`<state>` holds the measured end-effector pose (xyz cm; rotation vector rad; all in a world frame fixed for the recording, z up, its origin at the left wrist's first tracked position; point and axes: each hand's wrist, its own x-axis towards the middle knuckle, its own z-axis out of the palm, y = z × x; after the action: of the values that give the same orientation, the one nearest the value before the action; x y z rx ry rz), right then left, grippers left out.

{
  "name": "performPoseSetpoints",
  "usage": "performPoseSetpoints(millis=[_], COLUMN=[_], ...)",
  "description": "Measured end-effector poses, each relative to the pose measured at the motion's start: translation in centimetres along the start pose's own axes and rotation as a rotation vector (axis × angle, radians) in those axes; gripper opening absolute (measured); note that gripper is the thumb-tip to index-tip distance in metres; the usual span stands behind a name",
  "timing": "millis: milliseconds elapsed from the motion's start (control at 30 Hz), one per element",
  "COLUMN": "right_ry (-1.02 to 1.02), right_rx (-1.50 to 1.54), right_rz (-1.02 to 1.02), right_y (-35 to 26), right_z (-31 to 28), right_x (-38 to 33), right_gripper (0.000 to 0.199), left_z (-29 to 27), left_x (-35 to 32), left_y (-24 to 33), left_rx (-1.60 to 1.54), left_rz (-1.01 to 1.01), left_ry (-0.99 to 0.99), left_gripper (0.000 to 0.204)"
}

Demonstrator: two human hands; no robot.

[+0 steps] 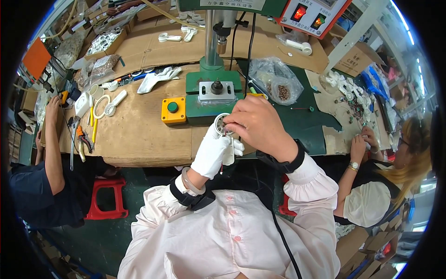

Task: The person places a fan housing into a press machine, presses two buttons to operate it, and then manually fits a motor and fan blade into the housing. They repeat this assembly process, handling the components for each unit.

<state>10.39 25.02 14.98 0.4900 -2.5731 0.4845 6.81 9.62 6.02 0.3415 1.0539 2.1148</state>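
Note:
My left hand [207,154], in a white glove, is closed around a white plastic housing [229,157] with a round ringed head and a short handle hanging down. Bare-fingered, my right hand [261,124] pinches inside the round head; what sits between the fingertips is too small to make out. A thin red wire hangs by the handle's lower end. Just beyond both hands stands a green press [197,83] with a metal plate and a dark post on its base. Left of that base is a yellow box with a green button [173,107].
Pliers [82,139], white rings and a white glove [159,79] lie to the left. A clear bag of small brass-coloured parts [282,90] lies to the right. Co-workers sit on both sides, the right one handling small parts. A red stool [108,200] stands at lower left.

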Motion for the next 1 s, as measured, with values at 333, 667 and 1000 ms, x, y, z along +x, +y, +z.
performPoseSetpoints(millis=[333,667,1000], right_ry=[-0.020,-0.086,-0.085], right_rx=[-0.016,0.033,0.028], right_rz=[-0.011,-0.039,-0.063], right_y=[0.5,1.2,1.2], right_z=[0.4,0.0,0.1], right_x=[0.1,0.5,0.5], right_gripper=[0.011,0.013,0.013], left_z=[0.1,-0.6,-0.1], left_x=[0.2,0.3,0.1], left_y=[0.0,-0.3,0.0], left_rx=[-0.005,0.026,0.010], left_rz=[-0.040,-0.077,-0.061], left_ry=[0.029,-0.014,0.030], left_gripper=[0.047,0.050,0.051])
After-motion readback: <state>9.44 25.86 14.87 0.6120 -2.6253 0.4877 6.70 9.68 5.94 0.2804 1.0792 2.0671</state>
